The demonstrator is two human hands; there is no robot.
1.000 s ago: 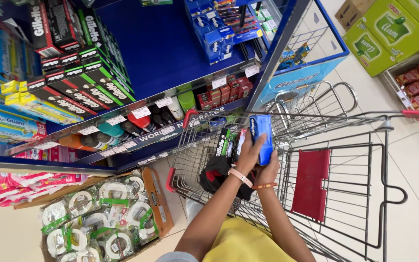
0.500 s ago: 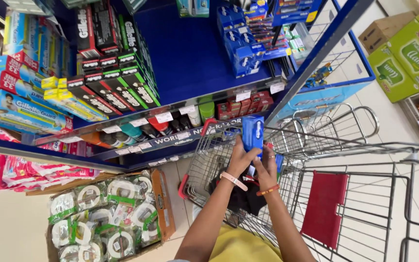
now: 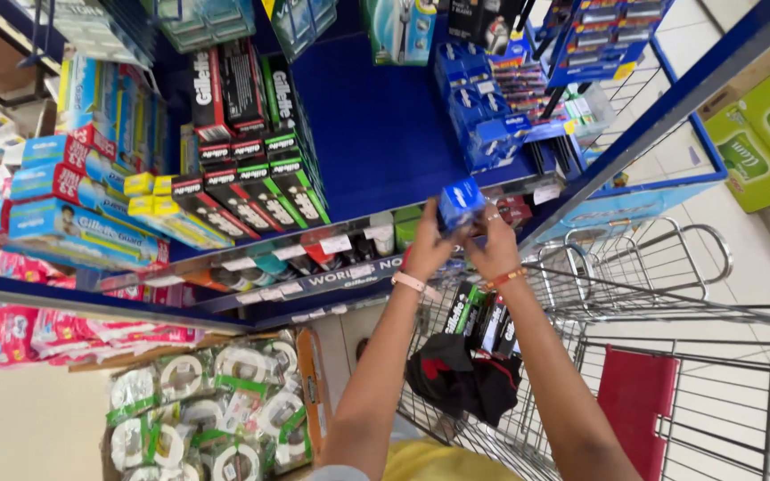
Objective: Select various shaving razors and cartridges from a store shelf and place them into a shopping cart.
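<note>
Shop aisle with blue shelving and a wire trolley; both hands lift a small blue box up at the shelf's front edge.

Left hand (image 3: 427,247) and right hand (image 3: 495,242) meet around the blue box (image 3: 460,204), fingers of both closed on its lower part, so the box stands above the front edge of the blue shelf (image 3: 376,142), near its right end. Black and green packs (image 3: 251,191) line the shelf's left side, with blue and yellow cartons beyond them. Below the arms, the wire trolley (image 3: 670,312) holds a black and red bag (image 3: 461,379) and dark packs (image 3: 479,316). A cardboard tray of green-wrapped rolls (image 3: 216,405) sits on the floor, under the shelf's left end.
</note>
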